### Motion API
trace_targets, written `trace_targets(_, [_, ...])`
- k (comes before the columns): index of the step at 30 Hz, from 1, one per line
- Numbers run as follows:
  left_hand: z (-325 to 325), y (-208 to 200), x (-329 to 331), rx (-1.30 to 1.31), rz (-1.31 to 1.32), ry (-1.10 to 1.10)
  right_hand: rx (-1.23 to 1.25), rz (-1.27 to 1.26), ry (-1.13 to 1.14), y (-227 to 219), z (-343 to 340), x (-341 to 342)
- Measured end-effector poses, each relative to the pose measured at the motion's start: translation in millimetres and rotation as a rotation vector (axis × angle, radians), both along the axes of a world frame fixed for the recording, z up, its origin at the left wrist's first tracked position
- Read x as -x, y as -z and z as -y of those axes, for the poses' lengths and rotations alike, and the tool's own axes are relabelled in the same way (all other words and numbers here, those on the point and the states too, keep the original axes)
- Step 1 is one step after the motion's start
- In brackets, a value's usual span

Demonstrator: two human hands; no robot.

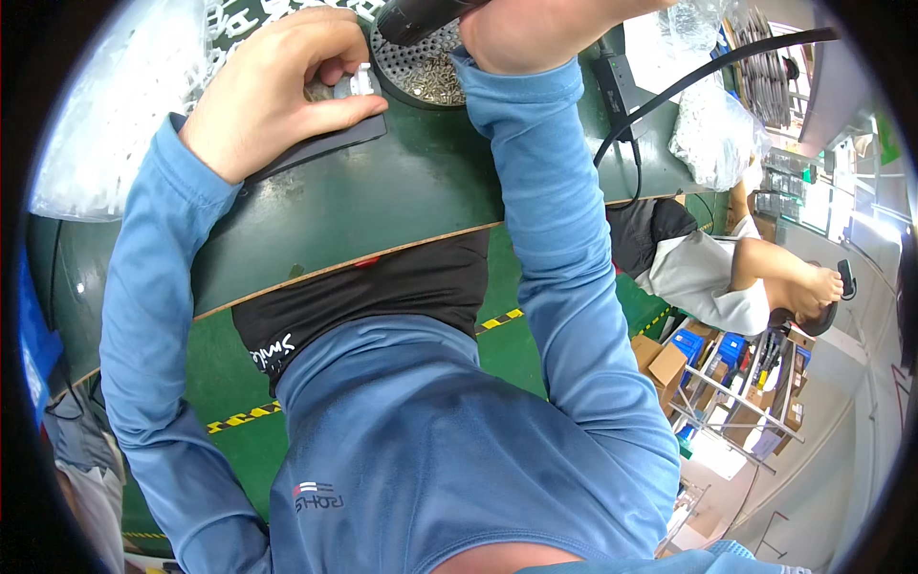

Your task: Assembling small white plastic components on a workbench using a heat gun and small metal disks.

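My left hand [282, 91] is closed in a pinch around a small white plastic part [361, 80], which sits on a flat dark block [335, 139] on the bench. My left thumb lies along the block's top, and the fingertips are partly hidden behind the hand. At the top edge my right hand [545, 33] grips a black electric screwdriver [416, 17]; its fingers are mostly cut off by the frame. Below the screwdriver stands a round dark dish of small metal screws [435, 81], with a perforated plate on one side.
The green bench [382, 210] ends close to my waist. Clear plastic bags [124, 115] lie at left, and loose white parts [239, 17] are at the back. A black cable [708, 72] and a black adapter [617, 86] are right. Another person [717, 273] sits farther right.
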State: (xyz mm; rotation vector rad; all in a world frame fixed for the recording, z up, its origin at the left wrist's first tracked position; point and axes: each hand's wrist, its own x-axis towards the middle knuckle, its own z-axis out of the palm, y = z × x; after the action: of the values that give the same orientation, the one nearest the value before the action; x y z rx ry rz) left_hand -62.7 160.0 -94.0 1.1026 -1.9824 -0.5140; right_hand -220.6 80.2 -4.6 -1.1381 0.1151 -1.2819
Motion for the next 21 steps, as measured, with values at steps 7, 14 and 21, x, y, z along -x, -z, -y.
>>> trace_targets(7, [-0.6, -1.1, 0.7, -0.007, 0.011, -0.008, 0.150, -0.034, 0.037, 8.8, 9.6, 0.3])
trace_targets(14, [-2.2, 3.1, -0.4, 0.022, 0.004, -0.012, 0.249, -0.026, 0.015, 10.9, 10.8, -4.2])
trace_targets(21, [1.9, -13.1, -0.5, 0.044, 0.129, 0.008, 0.464, -0.060, -0.145, -36.2, 25.7, 36.4])
